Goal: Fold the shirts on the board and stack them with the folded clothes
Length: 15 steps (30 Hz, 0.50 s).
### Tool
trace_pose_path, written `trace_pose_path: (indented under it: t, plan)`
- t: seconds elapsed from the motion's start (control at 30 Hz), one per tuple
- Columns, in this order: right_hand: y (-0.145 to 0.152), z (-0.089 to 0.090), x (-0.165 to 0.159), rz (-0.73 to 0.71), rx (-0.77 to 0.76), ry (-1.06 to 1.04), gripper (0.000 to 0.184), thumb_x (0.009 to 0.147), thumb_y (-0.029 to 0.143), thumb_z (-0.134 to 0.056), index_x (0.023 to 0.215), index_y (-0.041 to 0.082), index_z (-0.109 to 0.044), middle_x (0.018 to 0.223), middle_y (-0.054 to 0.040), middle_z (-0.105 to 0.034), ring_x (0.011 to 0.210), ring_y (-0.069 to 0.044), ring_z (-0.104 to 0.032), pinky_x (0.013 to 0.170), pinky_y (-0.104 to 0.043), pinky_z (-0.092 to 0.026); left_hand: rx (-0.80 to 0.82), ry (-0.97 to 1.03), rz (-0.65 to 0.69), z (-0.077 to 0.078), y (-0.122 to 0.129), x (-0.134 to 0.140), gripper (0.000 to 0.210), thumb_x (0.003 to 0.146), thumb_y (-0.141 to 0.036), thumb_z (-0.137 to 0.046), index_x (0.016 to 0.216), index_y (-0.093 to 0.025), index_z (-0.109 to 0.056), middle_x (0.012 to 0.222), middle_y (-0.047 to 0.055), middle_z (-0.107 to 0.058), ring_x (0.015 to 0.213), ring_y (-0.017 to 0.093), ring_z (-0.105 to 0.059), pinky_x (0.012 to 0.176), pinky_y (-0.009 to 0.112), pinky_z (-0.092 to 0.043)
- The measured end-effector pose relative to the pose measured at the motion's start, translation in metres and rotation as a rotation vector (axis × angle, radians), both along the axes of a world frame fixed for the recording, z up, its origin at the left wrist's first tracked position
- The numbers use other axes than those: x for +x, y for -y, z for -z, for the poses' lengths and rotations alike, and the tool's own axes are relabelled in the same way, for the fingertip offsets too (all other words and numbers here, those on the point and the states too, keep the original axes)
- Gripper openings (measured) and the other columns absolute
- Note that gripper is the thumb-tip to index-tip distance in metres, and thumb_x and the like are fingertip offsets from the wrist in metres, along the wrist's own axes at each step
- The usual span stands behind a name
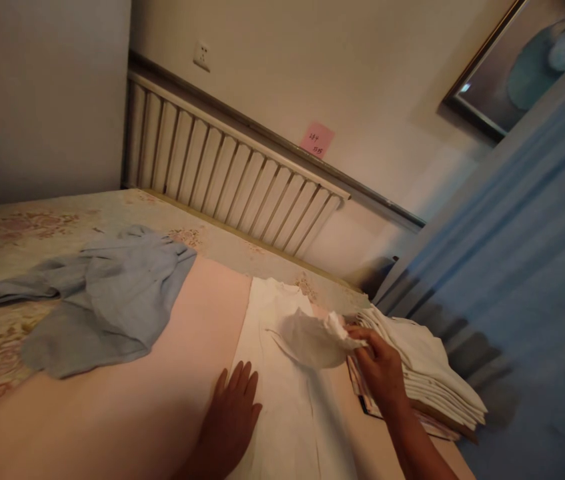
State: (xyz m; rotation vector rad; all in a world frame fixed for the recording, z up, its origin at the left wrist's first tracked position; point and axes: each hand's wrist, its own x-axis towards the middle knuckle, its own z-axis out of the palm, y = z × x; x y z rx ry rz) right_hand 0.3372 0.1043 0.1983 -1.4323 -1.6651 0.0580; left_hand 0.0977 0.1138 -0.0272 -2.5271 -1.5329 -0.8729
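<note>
One long, smooth white cloth (282, 413) lies at lower centre of the frame, over a matte pink sheet (222, 287). The left hand (232, 417) rests flat at its left edge, fingers slightly apart and holding nothing. Right of centre, the right hand (385, 370) pinches a crumpled, rounded white piece (315, 341) between thumb and fingers; whether it joins the cloth I cannot tell. At lower right stands one stack of folded off-white fabric (422, 360), many layers deep; one rumpled grey-blue garment (122, 300) sprawls at left on a floral cover (32, 227). One pink note (317, 139), upper centre, carries two short handwritten lines, too small to read surely, above one ribbed radiator (212, 160).
</note>
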Motion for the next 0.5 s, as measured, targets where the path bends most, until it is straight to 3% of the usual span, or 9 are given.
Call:
trace_pose_path:
  t: [0.2,0.5]
  plan:
    - [0.043,0.044,-0.020,-0.186,-0.020,0.121,0.018,0.077,0.015,-0.049,0.083,0.025,-0.063,0.097,-0.0030,-0.071,0.092,-0.017,-0.066,0.081,-0.026,-0.050,-0.022,-0.023,-0.010,0.005,-0.002,0.003,0.045,0.090,-0.030,-0.041,0.134,-0.022,-0.051,0.144,0.008,-0.048,0.134,0.027,-0.041,0.111,0.052,-0.027]
    - [0.068,0.098,-0.038,-0.386,-0.069,0.177,0.014,0.089,0.019,-0.045,0.091,0.024,-0.058,0.097,-0.0047,-0.069,0.090,-0.015,-0.066,0.077,-0.022,-0.052,-0.141,0.045,-0.012,-0.013,0.001,0.003,0.046,0.086,-0.015,-0.041,0.129,-0.025,-0.056,0.141,0.005,-0.052,0.134,0.024,-0.041,0.112,0.049,-0.025]
